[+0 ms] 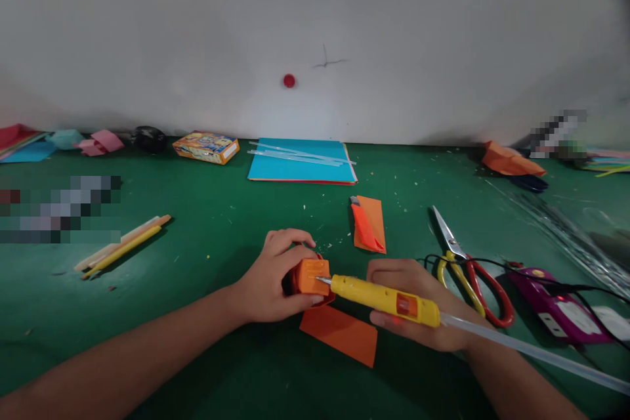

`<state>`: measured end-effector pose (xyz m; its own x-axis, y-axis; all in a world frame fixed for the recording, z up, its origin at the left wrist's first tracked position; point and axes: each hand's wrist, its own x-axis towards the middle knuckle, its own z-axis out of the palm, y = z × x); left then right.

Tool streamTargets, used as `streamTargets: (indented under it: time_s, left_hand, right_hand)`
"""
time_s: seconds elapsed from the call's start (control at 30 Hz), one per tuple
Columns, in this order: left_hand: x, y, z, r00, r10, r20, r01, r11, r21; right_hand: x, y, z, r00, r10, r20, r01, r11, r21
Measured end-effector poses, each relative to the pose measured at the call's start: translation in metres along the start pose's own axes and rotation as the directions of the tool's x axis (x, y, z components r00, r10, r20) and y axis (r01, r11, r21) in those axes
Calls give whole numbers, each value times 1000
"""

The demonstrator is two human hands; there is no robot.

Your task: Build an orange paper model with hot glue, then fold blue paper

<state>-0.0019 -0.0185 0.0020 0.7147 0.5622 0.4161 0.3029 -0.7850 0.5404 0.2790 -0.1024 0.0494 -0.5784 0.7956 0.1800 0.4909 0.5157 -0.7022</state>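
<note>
At the centre of the frame, the left hand point(260, 282) has its fingers closed around a small orange paper piece point(314, 270). The right hand point(418, 281), right of centre, grips with its fingers a yellow glue gun point(369, 294); a glue stick point(531, 346) extends from it toward the lower right. Whether its tip point(323, 280) touches the piece, I cannot tell. Below lies an orange sheet point(340, 336).
</note>
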Motion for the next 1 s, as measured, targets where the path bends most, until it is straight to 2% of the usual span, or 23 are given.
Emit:
streamTargets:
  time_s: [1.0]
  left_hand:
    - [1,-1,0,1000,-9,-5,9,1000,-16]
  right_hand:
    - [-1,2,-3,1000,-16,-6,16,1000,2]
